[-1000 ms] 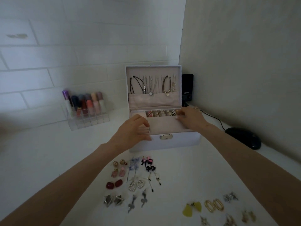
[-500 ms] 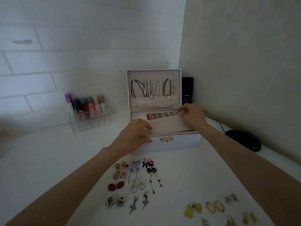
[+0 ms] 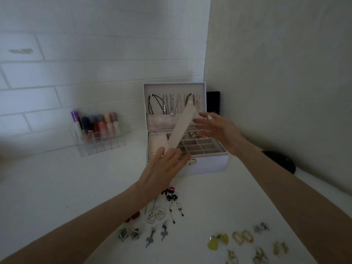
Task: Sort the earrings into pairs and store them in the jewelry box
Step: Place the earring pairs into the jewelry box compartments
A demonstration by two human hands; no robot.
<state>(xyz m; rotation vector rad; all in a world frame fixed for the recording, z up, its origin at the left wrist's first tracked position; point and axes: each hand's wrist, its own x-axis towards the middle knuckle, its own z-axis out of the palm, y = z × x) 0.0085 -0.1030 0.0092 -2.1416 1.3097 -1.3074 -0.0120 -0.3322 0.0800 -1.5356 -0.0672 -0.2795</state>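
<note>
The white jewelry box (image 3: 209,164) stands open against the back wall, with necklaces hanging in its raised lid (image 3: 174,88). My left hand (image 3: 163,168) pinches the lower end of a flat pink cover panel (image 3: 182,126), which is tilted up out of the box. My right hand (image 3: 219,130) hovers with spread fingers beside the panel's upper end. Small divided compartments (image 3: 198,146) show beneath. Earrings lie in pairs on the table in front: black-and-pink bows (image 3: 170,194), pearl hearts (image 3: 155,217), silver studs (image 3: 129,233), yellow hearts (image 3: 218,241), gold ovals (image 3: 242,237).
A clear acrylic rack (image 3: 99,145) of lipsticks stands left of the box. A black mouse (image 3: 280,162) lies to the right by the side wall, and a small black device (image 3: 213,101) stands behind the box. The box sits in the corner of two walls.
The pink cover panel lay flat over the box's tray; my left hand has lifted it up on end, exposing the compartments. My right hand has come off the panel and opened.
</note>
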